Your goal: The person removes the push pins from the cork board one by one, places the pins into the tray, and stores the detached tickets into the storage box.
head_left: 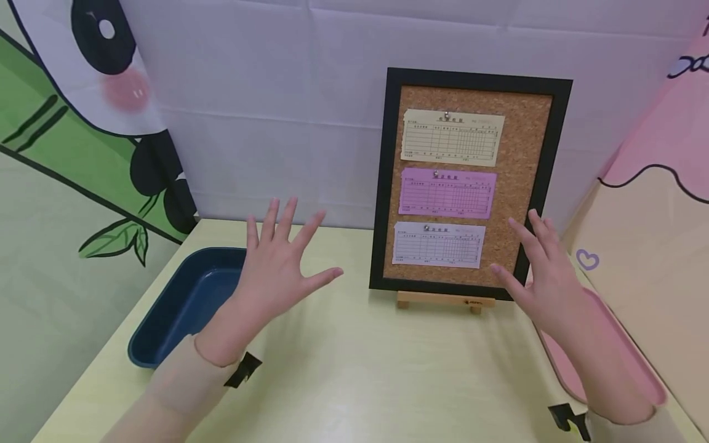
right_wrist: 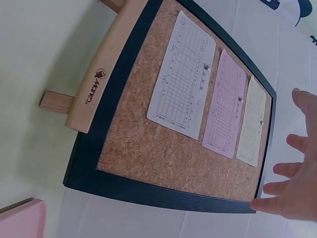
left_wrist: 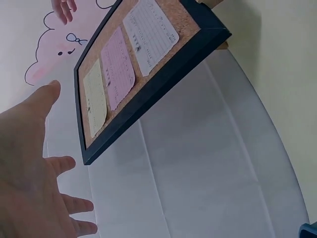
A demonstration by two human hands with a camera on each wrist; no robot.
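Note:
A black-framed cork board [head_left: 520, 141] stands on a small wooden easel [head_left: 443, 299] at the back of the table. Pinned to it, top to bottom, are a cream receipt slip [head_left: 451, 140], a purple slip [head_left: 447, 195] and a white slip [head_left: 439, 247], each with a pin near its top edge. My left hand [head_left: 274, 264] is raised with fingers spread, in front of a blue tray, holding nothing. My right hand [head_left: 554, 283], fingers extended, hovers before the board's lower right corner and holds nothing. Whether it touches the frame is hard to tell.
The dark blue tray [head_left: 188, 301] sits at the left of the pale table [head_left: 376, 369]. At the right edge lies a pink tray [head_left: 620, 344], partly hidden by my right forearm. A pale cloth backdrop [head_left: 277, 123] hangs behind the table.

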